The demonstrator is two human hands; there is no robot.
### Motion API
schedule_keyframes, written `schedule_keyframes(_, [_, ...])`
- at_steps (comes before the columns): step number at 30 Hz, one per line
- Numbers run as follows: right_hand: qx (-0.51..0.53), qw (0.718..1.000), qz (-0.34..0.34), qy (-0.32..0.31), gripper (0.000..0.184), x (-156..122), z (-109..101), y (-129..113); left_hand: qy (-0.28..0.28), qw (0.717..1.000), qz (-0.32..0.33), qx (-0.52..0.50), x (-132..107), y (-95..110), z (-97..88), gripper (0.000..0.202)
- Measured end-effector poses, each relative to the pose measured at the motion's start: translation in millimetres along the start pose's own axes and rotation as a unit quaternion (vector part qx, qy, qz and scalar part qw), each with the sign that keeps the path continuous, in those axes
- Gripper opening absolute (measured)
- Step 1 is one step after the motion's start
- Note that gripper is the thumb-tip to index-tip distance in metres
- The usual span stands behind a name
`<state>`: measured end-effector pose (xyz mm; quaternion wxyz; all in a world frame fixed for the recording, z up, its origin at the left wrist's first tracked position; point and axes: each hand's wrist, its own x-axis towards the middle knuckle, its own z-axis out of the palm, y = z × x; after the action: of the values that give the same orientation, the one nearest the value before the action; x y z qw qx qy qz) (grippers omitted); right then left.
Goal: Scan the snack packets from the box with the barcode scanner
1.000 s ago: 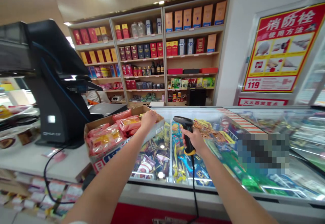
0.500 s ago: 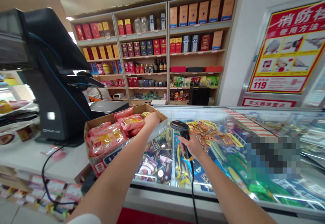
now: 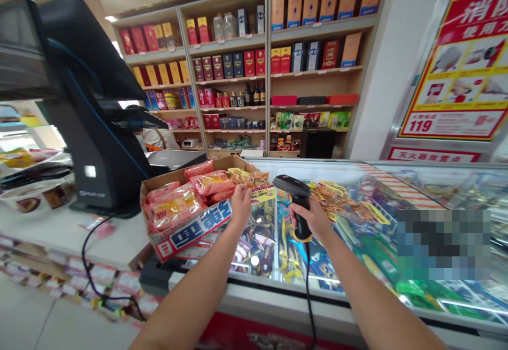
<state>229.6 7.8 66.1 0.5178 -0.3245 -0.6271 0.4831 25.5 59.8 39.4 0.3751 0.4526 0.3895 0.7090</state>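
Observation:
My left hand (image 3: 241,204) is closed on a small snack packet (image 3: 262,186) with a yellow edge, held at the right end of a cardboard box (image 3: 198,228). Pink snack bags (image 3: 174,207) fill most of that box, and another yellow packet (image 3: 237,174) lies in its far right corner. My right hand (image 3: 311,218) is wrapped round the grip of a black barcode scanner (image 3: 296,194), whose head points left toward the packet. Its cable hangs down over the counter front. Several similar snack packets (image 3: 345,202) lie on the glass top just right of the scanner.
A glass-topped freezer (image 3: 286,281) full of colourful packages stretches to the right. On the left counter stands a black checkout terminal (image 3: 99,144) with a trailing cable (image 3: 89,270). Shelves (image 3: 270,75) of boxes and bottles line the back wall, beside a red poster (image 3: 456,75).
My left hand has come out of the box toward me, bringing a snack packet with it. The scanner, in my right hand, now has its head close to that packet. The view has shifted slightly left.

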Motion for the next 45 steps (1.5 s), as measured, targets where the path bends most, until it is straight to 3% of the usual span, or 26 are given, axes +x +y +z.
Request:
schedule_keyframes(4, [-0.012,1.0,0.023,-0.013,0.026,-1,1,-3,0.015,0.998,0.018,0.056,3,-3,-3.3,0.01])
schedule_keyframes(9, [0.029,1.0,0.004,-0.007,0.025,-1,0,1,0.001,0.992,0.049,0.114,-1,-4,-2.9,0.006])
schedule_keyframes(14, [0.049,0.999,-0.005,-0.022,0.025,-3,-2,-1,-0.04,0.962,0.18,0.2,-10,9,-2.9,0.018])
schedule_keyframes(18, [0.045,0.999,-0.003,-0.03,0.025,-4,-2,-5,0.016,0.919,0.275,0.282,-10,22,-12.7,0.021])
schedule_keyframes(23, [-0.019,0.997,-0.005,-0.078,0.029,-5,-3,-2,0.093,0.911,0.221,0.337,1,24,-26.0,0.02])
schedule_keyframes(45, [-0.071,0.993,0.041,-0.087,0.029,-6,-2,-7,0.127,0.916,0.217,0.312,2,17,-25.0,0.014])
